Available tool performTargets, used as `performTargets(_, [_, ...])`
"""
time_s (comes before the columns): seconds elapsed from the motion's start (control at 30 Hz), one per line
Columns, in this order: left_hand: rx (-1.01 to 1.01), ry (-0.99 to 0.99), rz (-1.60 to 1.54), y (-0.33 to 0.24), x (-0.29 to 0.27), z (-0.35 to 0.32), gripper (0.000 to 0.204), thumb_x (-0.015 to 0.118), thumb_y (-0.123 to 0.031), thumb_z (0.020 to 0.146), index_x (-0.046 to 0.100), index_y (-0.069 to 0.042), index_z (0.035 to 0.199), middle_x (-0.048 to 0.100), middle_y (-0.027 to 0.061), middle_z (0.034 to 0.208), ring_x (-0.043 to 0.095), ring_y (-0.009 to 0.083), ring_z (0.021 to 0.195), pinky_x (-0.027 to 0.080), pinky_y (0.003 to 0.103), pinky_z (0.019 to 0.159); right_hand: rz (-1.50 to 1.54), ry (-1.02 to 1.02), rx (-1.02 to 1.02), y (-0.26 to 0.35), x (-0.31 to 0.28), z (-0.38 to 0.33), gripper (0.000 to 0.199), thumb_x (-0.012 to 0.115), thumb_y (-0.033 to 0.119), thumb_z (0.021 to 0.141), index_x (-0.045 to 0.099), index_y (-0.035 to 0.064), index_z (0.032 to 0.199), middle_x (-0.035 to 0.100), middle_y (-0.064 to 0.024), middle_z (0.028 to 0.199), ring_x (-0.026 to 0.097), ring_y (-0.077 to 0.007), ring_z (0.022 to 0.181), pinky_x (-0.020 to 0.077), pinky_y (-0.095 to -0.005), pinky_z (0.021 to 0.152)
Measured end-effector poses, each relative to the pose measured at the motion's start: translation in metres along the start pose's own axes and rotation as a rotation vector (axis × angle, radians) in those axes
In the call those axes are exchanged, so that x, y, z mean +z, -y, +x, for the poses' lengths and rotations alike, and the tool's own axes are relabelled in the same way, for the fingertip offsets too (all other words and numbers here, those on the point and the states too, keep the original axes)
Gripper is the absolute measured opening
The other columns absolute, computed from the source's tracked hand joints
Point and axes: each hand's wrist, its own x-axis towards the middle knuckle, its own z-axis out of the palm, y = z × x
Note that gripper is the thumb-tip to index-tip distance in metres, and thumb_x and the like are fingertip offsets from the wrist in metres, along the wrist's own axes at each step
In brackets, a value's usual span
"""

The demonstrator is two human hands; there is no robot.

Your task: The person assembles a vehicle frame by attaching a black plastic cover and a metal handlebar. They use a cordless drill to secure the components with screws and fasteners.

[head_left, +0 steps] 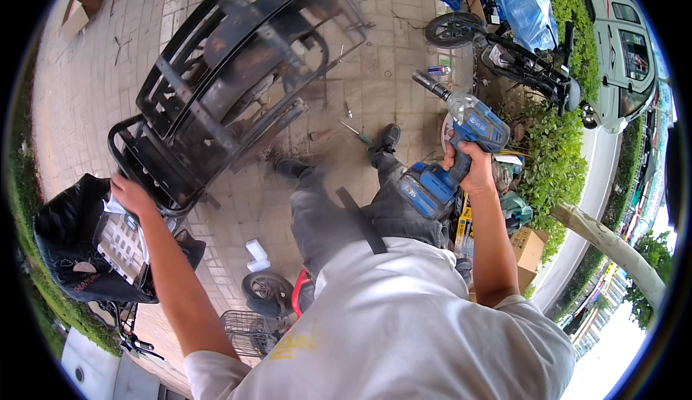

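Note:
In my right hand (472, 166) is a blue and grey cordless impact wrench (481, 125), gripped by its handle. Its long socket points to the far left and its blue battery (427, 189) hangs nearest me. My left hand (133, 196) is closed at the near left end of a large black metal frame (209, 101) with bent tubes and crossbars. Rust and scuffs mark its surface. White cloth or paper shows just below that hand, beside a black bag-like cover (68, 234) and a light grey slotted panel (124, 247).
A screwdriver (355, 132) lies on the paving near my feet, with a can (438, 70) farther right. A black two-wheeler (515, 61) stands by the hedge (544, 148). Cardboard boxes (528, 249), a wire basket (249, 331) and a small wheel (267, 292) are close to me.

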Motion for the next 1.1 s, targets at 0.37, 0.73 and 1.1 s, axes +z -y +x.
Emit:
performTargets(0.37, [-0.194, 0.395, 0.491, 0.004, -0.079, -0.396, 0.047, 0.045, -0.036, 0.097, 0.055, 0.002, 0.122, 0.058, 0.026, 0.118, 0.055, 0.0389, 0.11, 0.042, 0.047, 0.094, 0.146, -0.051, 0.042, 0.102, -0.138, 0.055, 0.028, 0.056, 0.009, 0.079, 0.053, -0.001, 0.105, 0.054, -0.0121, 0.073, 0.053, -0.0213, 0.057, 0.0449, -0.035, 0.056])
performTargets(0.73, [-0.258, 0.838, 0.465, -0.042, -0.003, -0.383, 0.046, 0.041, -0.041, 0.097, 0.056, -0.003, 0.118, 0.062, 0.0223, 0.109, 0.058, 0.0404, 0.103, 0.044, 0.044, 0.087, 0.26, -0.138, -0.01, 0.097, -0.137, 0.057, 0.028, 0.055, 0.011, 0.08, 0.052, 0.0015, 0.106, 0.053, -0.011, 0.073, 0.051, -0.0212, 0.058, 0.0441, -0.0356, 0.057])
performTargets(1.1, [-0.221, 0.986, 0.644, -0.023, 0.039, -0.247, 0.056, 0.04, -0.049, 0.094, 0.054, -0.004, 0.123, 0.06, 0.0236, 0.116, 0.054, 0.0411, 0.111, 0.042, 0.046, 0.093, 0.422, -0.224, -0.098, 0.104, -0.052, 0.08, 0.027, 0.058, 0.019, 0.079, 0.053, 0.0062, 0.102, 0.052, -0.0075, 0.073, 0.049, -0.0192, 0.06, 0.0432, -0.0344, 0.059])
